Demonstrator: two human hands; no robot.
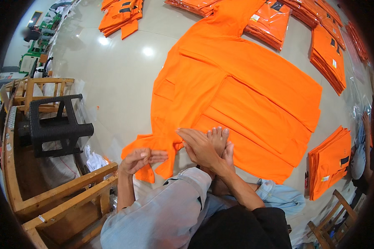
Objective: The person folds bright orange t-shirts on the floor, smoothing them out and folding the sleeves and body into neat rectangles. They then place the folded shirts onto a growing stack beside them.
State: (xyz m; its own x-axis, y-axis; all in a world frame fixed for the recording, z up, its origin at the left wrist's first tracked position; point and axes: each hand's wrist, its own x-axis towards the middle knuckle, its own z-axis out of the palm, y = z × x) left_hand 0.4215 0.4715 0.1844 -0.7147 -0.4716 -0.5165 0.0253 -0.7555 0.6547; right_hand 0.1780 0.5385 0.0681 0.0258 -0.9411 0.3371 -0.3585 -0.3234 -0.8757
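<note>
A large orange garment (193,84) with folded layers lies spread on the floor before me. One narrow end of it (166,166) reaches the floor by my left knee. My left hand (140,159) is over this narrow part, two fingers stretched to the right and the thumb bent against the fingers; whether cloth is pinched there is unclear. My right hand (201,146) is flat above the garment's near edge, thumb apart from the fingers, with no object visible in it. My bare feet (218,140) rest at that edge, partly behind the right hand.
Stacks of folded orange garments (327,59), some in clear plastic, line the far and right sides; another stack (328,165) stands at right. A black plastic stool (60,127) and wooden frames (65,190) stand at left. Other people are at the far left and right edges.
</note>
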